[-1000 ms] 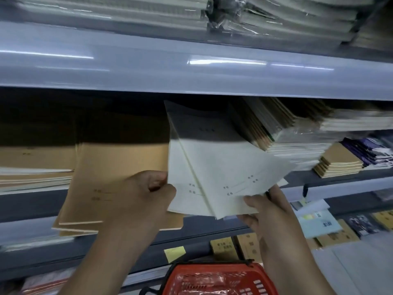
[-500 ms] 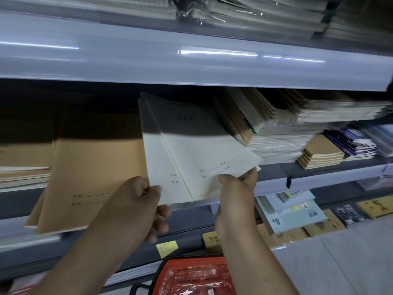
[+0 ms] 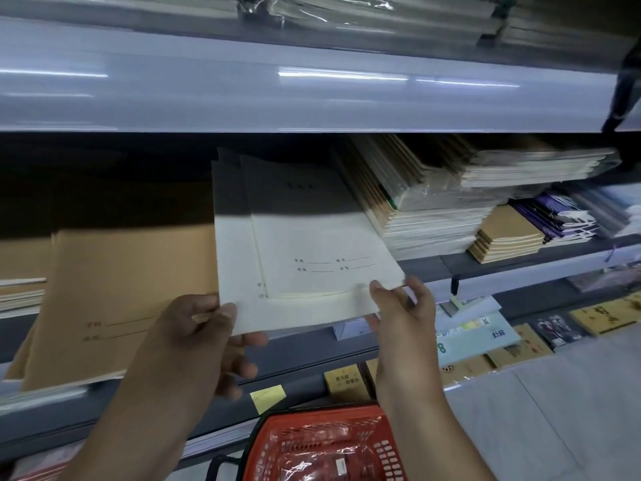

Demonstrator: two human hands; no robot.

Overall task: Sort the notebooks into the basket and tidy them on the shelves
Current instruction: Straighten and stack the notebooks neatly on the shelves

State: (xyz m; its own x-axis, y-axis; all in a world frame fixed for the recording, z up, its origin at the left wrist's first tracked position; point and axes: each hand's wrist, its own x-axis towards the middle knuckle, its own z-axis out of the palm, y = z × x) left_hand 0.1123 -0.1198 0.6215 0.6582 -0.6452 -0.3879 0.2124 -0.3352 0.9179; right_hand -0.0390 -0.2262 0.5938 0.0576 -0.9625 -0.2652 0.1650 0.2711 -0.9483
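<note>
1. Notebooks with pale cream covers [image 3: 312, 244] lie as a small fanned stack, their far ends reaching into the middle shelf [image 3: 485, 269] and their near edge hanging out over its front lip.
2. Left hand [image 3: 208, 338] pinches the stack's near left corner, thumb on top and fingers curled underneath.
3. Right hand [image 3: 402, 314] grips the near right corner, thumb pressed on the top cover; its fingers are mostly hidden behind the paper, so their hold is probably from below.
4. Brown notebooks [image 3: 118, 300] lie just beside the cream ones on the left, tilted and jutting past the shelf edge.
5. Taller stacks of notebooks [image 3: 426, 216] stand close on the right.
6. Red basket [image 3: 322, 446] sits below the hands, at the bottom of the view, with clear plastic wrap inside.
</note>
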